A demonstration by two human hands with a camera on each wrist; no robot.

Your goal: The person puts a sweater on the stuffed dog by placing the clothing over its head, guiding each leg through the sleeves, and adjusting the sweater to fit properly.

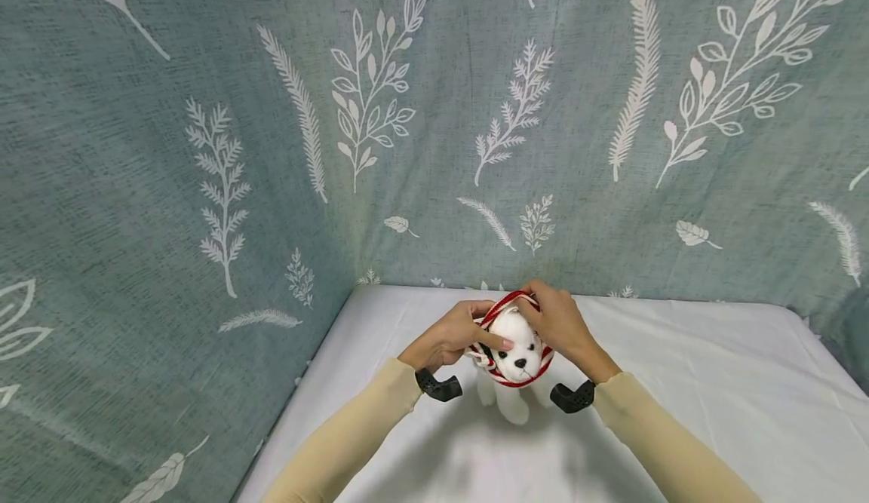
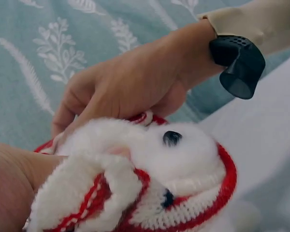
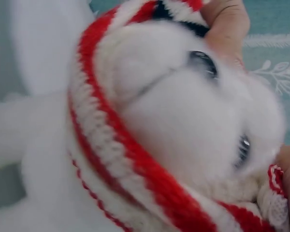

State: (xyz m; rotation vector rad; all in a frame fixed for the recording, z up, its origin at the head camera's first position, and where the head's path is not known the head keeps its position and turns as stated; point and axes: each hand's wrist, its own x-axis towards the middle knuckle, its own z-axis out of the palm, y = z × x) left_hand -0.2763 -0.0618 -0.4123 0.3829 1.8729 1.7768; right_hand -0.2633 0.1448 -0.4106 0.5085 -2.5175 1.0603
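Cream fabric sleeves [image 1: 346,435] extend forward; left hand [image 1: 453,335] and right hand [image 1: 562,323] grip red-and-white knitwear [image 3: 133,149] encircling a white plush dog's face [image 1: 514,327].

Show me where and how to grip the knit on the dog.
Pinch the knit by its upper rim, at both sides, probably from above: the soft, pliable-looking edge loops around the upright dog, framing its face.

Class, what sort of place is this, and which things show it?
Probably an indoor, curtained-off work area: leaf-patterned fabric rises behind and to the left, a white sheet covers the flat surface, and a white plush dog is being handled there.
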